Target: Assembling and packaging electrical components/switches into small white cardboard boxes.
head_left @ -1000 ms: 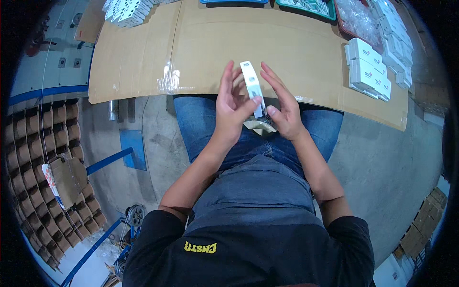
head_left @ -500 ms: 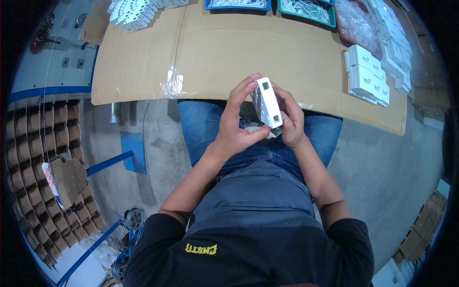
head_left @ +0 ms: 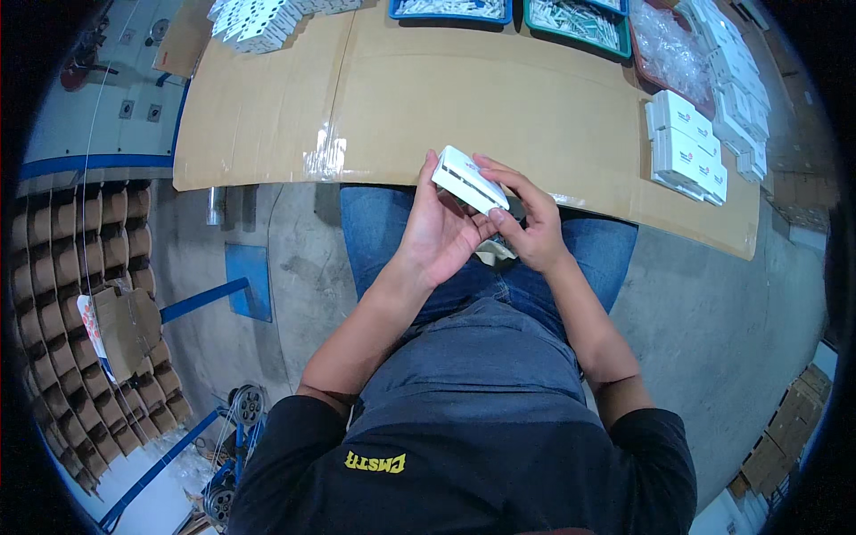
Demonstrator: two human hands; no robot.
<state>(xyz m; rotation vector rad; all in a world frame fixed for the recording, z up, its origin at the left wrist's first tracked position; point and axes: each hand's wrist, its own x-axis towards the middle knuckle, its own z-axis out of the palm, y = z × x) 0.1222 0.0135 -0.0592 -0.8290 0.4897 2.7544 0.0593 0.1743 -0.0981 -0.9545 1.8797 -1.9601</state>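
A white rectangular plastic case (head_left: 469, 182) is held tilted above my lap, close to the table's near edge. A dark slot runs along its side facing me. My right hand (head_left: 533, 223) grips its right end, with the thumb below and the fingers over the top. My left hand (head_left: 432, 227) is turned palm up and cradles the left end, fingers partly hidden behind the case. Its thumb reaches toward my right thumb. A small pale object (head_left: 496, 252), too unclear to name, shows below the hands at my lap.
Cardboard (head_left: 419, 98) covers the table. Similar white cases (head_left: 685, 152) are stacked at the right, beside a red tray of clear plastic bags (head_left: 669, 49). Blue (head_left: 450, 16) and green (head_left: 580, 36) trays of small parts stand at the back. White perforated pieces (head_left: 259, 22) sit far left.
The case has been turned from nearly upright to a slanted position, its slotted side now toward me. My left palm has opened upward, and my right fingers have moved over the top.
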